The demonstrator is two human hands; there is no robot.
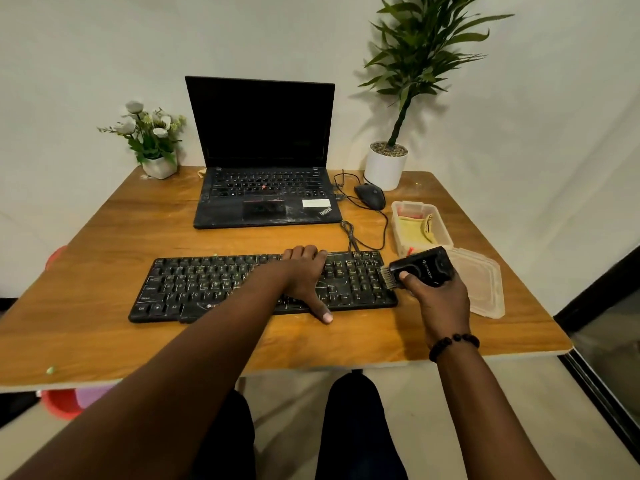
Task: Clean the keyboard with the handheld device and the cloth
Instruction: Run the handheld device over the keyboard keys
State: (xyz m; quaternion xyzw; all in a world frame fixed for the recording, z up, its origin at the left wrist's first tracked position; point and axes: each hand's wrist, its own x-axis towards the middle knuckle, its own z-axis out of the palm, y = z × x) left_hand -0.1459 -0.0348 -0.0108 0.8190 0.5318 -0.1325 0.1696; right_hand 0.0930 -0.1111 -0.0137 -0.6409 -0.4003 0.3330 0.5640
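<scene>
Left hand (304, 275) flat on keyboard (194, 285) — right hand (440, 299), grip tight around handheld device (420, 270) (bristles at keyboard's right edge).

A wooden table set against a plain pale wall

The wooden table (138, 341) is placed before an off-white wall (86, 46), on which soft shadows are cast by a potted plant (408, 98). A light floor (301, 427) is seen beneath, and a dark frame (595, 306) is visible at the right.

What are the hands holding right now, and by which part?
Right hand grips the device by its body, brush end free. Left hand holds nothing, resting on the keyboard.
</scene>
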